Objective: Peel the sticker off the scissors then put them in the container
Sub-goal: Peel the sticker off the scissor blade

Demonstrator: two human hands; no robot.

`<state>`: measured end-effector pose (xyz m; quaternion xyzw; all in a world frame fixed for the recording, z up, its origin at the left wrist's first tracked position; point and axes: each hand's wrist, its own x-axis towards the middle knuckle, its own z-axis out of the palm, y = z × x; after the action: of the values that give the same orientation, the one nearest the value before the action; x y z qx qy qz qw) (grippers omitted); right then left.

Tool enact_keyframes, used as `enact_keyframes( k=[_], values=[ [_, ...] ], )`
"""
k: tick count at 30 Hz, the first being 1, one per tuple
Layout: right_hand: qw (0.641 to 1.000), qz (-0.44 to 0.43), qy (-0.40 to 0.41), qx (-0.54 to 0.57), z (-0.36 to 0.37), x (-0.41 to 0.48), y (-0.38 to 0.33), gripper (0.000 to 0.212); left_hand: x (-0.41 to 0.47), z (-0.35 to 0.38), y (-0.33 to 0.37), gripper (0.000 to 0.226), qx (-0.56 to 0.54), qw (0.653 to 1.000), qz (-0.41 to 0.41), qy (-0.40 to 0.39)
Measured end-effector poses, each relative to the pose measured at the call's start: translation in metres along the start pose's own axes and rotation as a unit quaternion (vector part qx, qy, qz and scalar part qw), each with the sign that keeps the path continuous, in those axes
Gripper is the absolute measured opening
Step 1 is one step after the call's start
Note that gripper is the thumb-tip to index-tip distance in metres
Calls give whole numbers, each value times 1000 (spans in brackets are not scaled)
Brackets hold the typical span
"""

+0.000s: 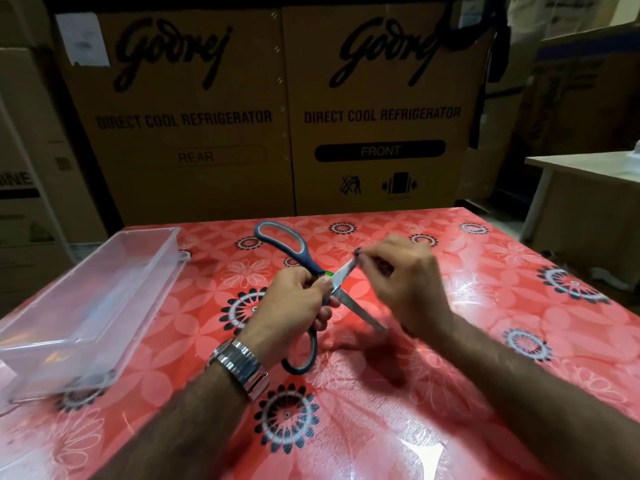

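Observation:
Blue-handled scissors point(284, 242) are held above the table with their blades spread apart. My left hand point(294, 306) grips them around the pivot, fingers curled over the handle shanks. A small green sticker point(329, 273) shows on the upper blade just past my left thumb. My right hand point(401, 278) pinches the upper blade near its tip. The lower blade point(363, 313) points right and toward me. A clear plastic container point(93, 306) stands to the left, apart from both hands.
A red floral tablecloth point(485, 341) covers the table. Large cardboard refrigerator boxes point(277, 116) stand right behind the far edge. A pale side table point(588, 174) sits at the right. More boxes are stacked at the left.

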<state>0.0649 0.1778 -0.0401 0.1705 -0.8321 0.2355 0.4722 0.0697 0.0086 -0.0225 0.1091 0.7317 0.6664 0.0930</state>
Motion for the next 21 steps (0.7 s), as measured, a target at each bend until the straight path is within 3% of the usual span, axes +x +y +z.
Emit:
enact_keyframes(
  k=[3,9,14,19,21],
  values=[
    [998,-52,-39,-1,1,-9,-18,9,-2,-1,1,19,-3,1000,9,-10],
    [999,38,23,-19,-1,7,32,9,0,-2,-1,21,17,1000,-1,1],
    [999,-51,-13,-7,3,-9,-4,8,-1,-4,0,21,11,1000,1,0],
    [998,48,25,-14,6,10,36,5,0,-6,-1,19,17,1000,-7,-2],
    [999,39,37,-7,2,7,30,5,1,-4,-2,19,22,1000,-9,-1]
  ],
)
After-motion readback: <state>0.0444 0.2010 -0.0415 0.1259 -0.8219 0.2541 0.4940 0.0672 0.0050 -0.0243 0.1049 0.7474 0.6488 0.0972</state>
